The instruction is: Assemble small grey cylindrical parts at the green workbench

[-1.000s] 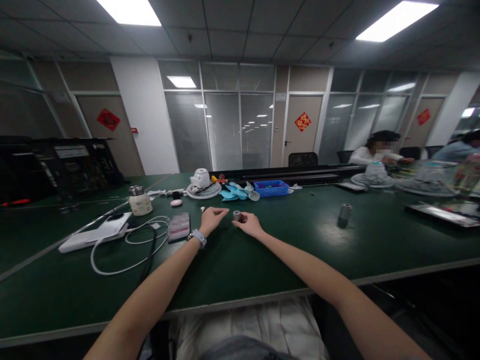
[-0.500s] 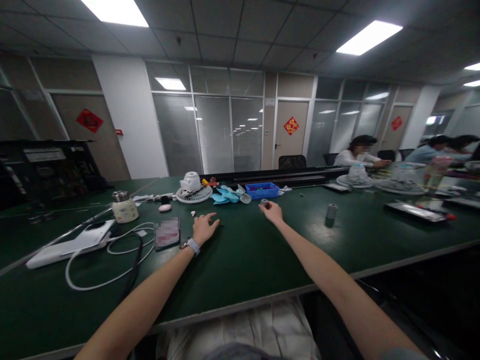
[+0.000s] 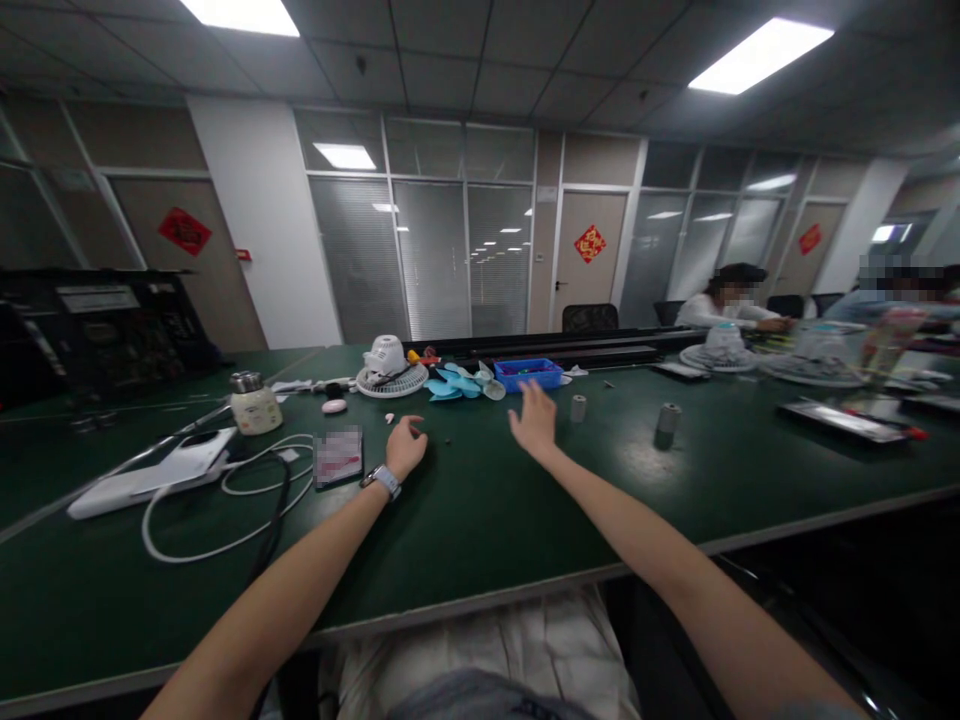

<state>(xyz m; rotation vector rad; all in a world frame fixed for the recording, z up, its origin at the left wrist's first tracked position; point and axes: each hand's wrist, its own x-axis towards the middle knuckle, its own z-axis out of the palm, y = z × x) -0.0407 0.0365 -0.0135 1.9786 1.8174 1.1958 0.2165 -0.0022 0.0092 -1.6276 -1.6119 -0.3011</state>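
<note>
My right hand hovers over the green table, fingers spread and holding nothing. Just to its right a small grey cylinder stands upright. Farther right is a second, larger-looking grey cylinder, also upright. My left hand, with a watch on the wrist, has its fingers loosely curved with a gap at the thumb; I see nothing in it. A tiny dark piece lies to its right, and a small white piece lies to its upper left.
Behind my hands are a blue basket, light-blue fan blades and a white fan part. At left lie a phone, a white cable and a bottle. A tablet-like device lies right. A person sits beyond.
My right hand has let go of the small grey cylinder, which now stands on the table, and its fingers have spread. My left hand's fingers have curled in. The view has shifted slightly.
</note>
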